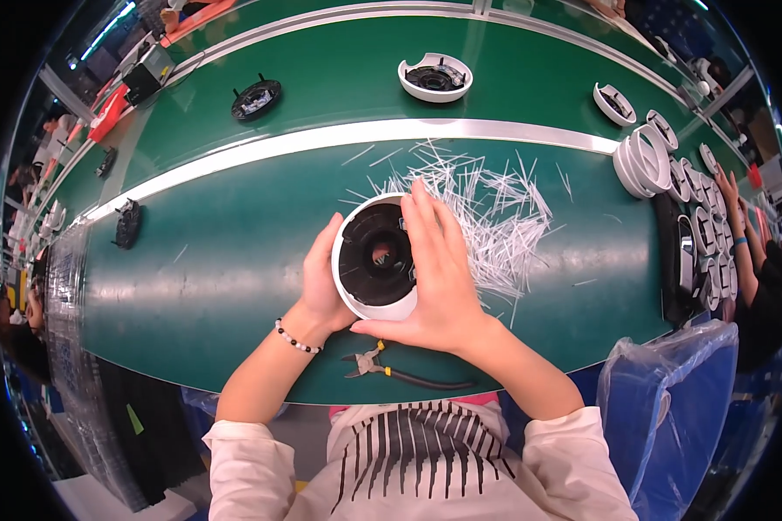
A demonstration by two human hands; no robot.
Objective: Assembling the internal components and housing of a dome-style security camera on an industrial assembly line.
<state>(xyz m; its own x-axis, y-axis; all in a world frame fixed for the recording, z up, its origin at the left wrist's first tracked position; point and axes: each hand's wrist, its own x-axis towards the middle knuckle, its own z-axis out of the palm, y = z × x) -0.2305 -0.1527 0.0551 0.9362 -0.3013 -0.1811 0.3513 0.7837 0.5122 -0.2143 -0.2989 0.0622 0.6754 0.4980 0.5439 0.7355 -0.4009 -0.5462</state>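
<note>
Between my two hands is a white round housing [391, 311] with a black ring-shaped insert [365, 265] that has a hole in its middle. My left hand [321, 276] wraps the housing's left side. On the opposite side my right hand [439, 273] presses against the rim, its fingers stretched along the edge and partly covering the insert. Just below the housing, a pair of side cutters [372, 359] with dark handles lies on the green table [208, 295]. A loose heap of thin white strips [504, 221] spreads behind and to the right of my right hand.
Beyond a pale rail, a green belt [339, 74] carries a black round part [256, 98] and white housings [436, 80]. White rings [641, 162] are stacked at the right, near more housings and another person's arm [743, 252]. A plastic-lined blue bin [660, 417] stands at front right.
</note>
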